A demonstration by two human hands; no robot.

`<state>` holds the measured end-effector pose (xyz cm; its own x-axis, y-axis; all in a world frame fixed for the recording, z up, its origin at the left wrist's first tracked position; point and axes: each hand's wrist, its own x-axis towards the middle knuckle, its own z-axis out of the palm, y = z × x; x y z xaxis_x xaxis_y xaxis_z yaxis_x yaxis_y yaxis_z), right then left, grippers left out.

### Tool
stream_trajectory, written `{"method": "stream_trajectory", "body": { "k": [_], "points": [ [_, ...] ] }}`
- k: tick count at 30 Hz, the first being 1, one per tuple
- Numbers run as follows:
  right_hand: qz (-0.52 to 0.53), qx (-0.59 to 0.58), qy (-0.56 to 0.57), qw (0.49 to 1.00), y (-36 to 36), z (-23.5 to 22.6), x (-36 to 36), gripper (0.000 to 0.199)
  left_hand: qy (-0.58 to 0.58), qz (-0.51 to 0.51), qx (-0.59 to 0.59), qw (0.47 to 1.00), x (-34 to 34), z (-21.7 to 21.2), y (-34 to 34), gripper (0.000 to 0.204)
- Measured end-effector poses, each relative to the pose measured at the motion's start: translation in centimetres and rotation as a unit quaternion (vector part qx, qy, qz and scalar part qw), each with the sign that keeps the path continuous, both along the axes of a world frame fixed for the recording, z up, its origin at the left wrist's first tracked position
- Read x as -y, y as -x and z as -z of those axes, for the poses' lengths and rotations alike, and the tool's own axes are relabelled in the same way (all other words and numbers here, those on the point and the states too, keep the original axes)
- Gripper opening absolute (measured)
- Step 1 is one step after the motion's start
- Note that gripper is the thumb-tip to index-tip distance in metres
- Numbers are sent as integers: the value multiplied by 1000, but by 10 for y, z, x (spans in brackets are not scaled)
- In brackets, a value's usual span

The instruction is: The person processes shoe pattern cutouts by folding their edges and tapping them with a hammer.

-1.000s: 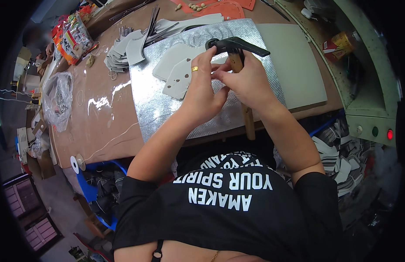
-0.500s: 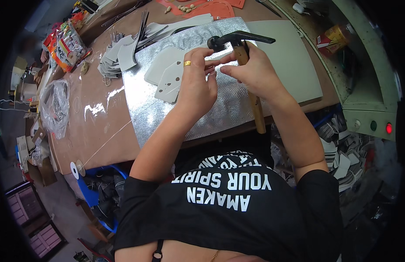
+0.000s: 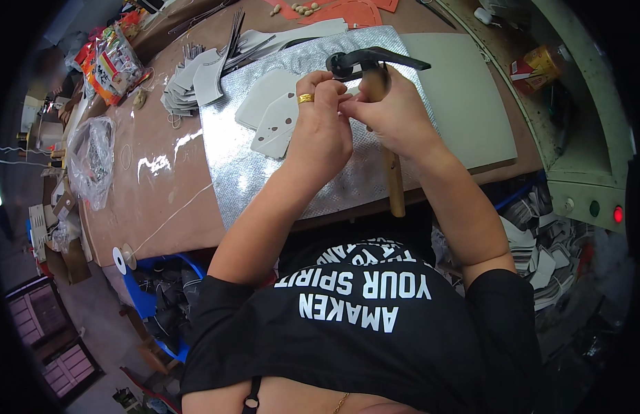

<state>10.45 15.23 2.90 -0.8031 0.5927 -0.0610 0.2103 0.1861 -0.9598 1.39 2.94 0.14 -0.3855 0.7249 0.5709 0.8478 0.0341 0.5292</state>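
Observation:
My left hand (image 3: 321,125), with a gold ring on one finger, pinches something small that I cannot make out, fingertip to fingertip with my right hand (image 3: 391,115). My right hand also grips a hammer (image 3: 378,65) with a black head and a wooden handle (image 3: 396,186) that sticks out below the fist toward me. Both hands hover over a shiny silver sheet (image 3: 244,165) on the brown workbench. Grey cut pieces with punched holes (image 3: 275,124) lie on the sheet just left of my left hand.
A stack of grey cut pieces (image 3: 189,83) sits at the sheet's far left corner. A pale green board (image 3: 465,96) lies to the right. Snack packets (image 3: 109,62) and a clear plastic bag (image 3: 92,159) rest at the bench's left end. A green machine with a red button (image 3: 618,214) stands at right.
Both hands and the hammer have stayed together over the silver sheet, shifting only slightly; the hammer head sits a little farther from me than a second ago.

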Motion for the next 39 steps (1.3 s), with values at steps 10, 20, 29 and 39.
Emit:
{"method": "stream_trajectory", "body": {
  "k": [10,20,29,39],
  "points": [
    [-18,25,-70,997,-10,-19,-54,42,76,-81,64,992,-23,-2,5,9],
    [-53,123,-254,958,-30,-24,-80,42,121,-133,-25,983,-54,25,0,12],
    [-167,230,-371,884,-8,-13,-90,46,80,-26,-26,996,-41,30,15,13],
    [-52,194,-287,937,-46,-17,-81,48,80,23,-13,996,-41,27,24,12]
  ]
}}
